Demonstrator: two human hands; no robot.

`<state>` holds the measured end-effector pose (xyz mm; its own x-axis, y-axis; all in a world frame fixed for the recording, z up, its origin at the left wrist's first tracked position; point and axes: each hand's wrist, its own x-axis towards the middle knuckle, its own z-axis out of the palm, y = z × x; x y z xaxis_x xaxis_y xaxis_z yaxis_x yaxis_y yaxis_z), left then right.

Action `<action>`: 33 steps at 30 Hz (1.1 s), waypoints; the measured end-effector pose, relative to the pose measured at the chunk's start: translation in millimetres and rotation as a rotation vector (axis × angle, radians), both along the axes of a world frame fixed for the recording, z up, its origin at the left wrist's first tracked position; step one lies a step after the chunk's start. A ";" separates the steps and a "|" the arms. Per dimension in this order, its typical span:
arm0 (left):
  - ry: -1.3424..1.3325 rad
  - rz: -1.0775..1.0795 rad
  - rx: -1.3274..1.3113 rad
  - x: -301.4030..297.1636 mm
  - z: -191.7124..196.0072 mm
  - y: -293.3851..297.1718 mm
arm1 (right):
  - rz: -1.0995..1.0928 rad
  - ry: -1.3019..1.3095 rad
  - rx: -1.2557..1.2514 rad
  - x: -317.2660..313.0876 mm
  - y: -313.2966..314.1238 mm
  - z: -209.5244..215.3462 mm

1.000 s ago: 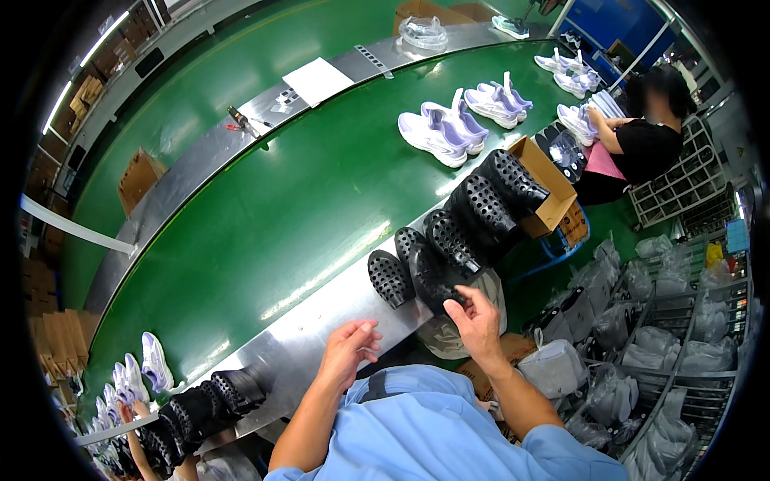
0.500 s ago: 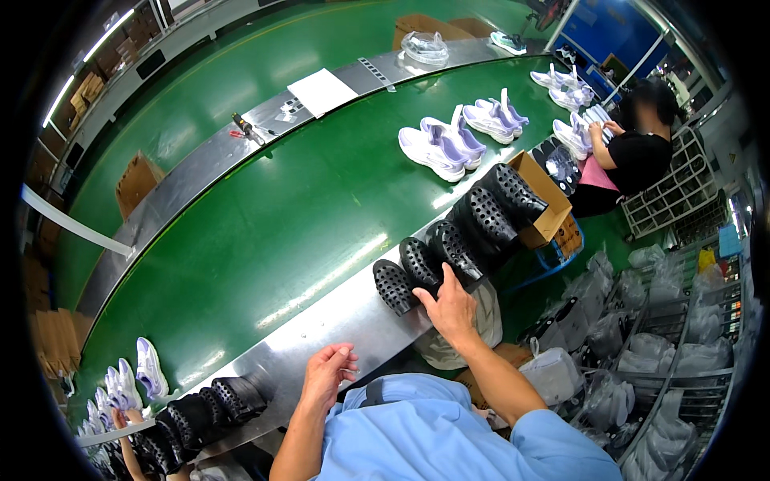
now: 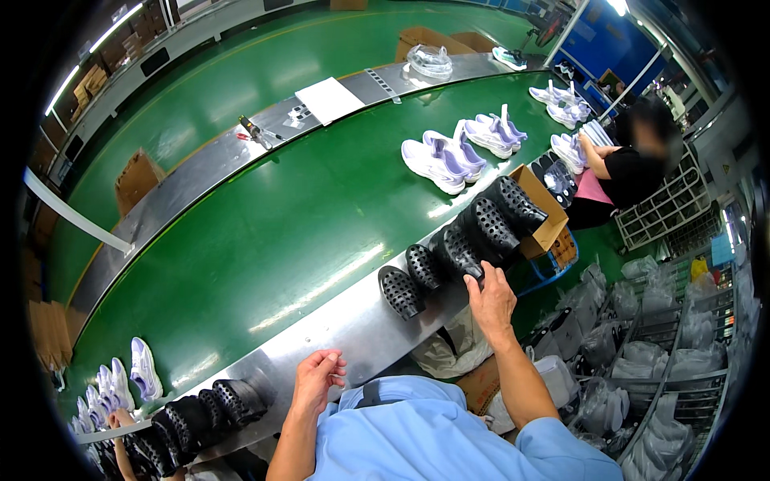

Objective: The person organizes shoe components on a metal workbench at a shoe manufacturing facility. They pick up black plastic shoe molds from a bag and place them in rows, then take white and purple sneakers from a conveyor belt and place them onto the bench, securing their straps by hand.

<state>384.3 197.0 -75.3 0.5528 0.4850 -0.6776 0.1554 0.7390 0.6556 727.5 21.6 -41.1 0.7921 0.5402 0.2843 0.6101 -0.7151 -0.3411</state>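
Observation:
A row of black, hole-studded shoe-shaped forms [image 3: 401, 293] lies along the metal ledge [image 3: 321, 335] in front of me. My right hand [image 3: 492, 303] is at the near end of one larger black form [image 3: 459, 250] in that row. Its thumb and fingers are apart; whether they touch the form I cannot tell. Over the ledge's near edge, my left hand [image 3: 318, 381] hangs with fingers loosely bent and nothing visible in them. White-and-lilac sneakers [image 3: 439, 164] stand on the green belt beyond the row.
A cardboard box [image 3: 545, 232] sits at the row's far end. More black forms [image 3: 233, 401] and sneakers [image 3: 144, 370] are at left, beside another person's hand [image 3: 122, 418]. A seated person [image 3: 638, 164] handles shoes at right. Racks of bagged items [image 3: 642, 353] stand at my right.
My right hand has moved right along the row, from the smaller black forms to a larger one. My left hand has shifted slightly left. The view has tilted slightly.

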 end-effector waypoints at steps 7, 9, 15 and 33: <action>0.009 0.026 -0.003 -13.2 -3.7 -1.1 | -0.002 -0.021 -0.213 0.8 8.3 4.6; 0.010 0.035 -0.008 -17.6 -5.4 -2.3 | -0.021 -0.006 -0.214 -5.1 11.5 8.6; 0.126 0.028 0.113 -43.9 -22.7 -5.2 | 0.142 0.115 -0.010 -49.6 17.2 33.7; 0.721 -0.265 0.572 -172.1 -63.0 -54.1 | 0.561 -0.063 -0.037 -131.2 71.3 -7.1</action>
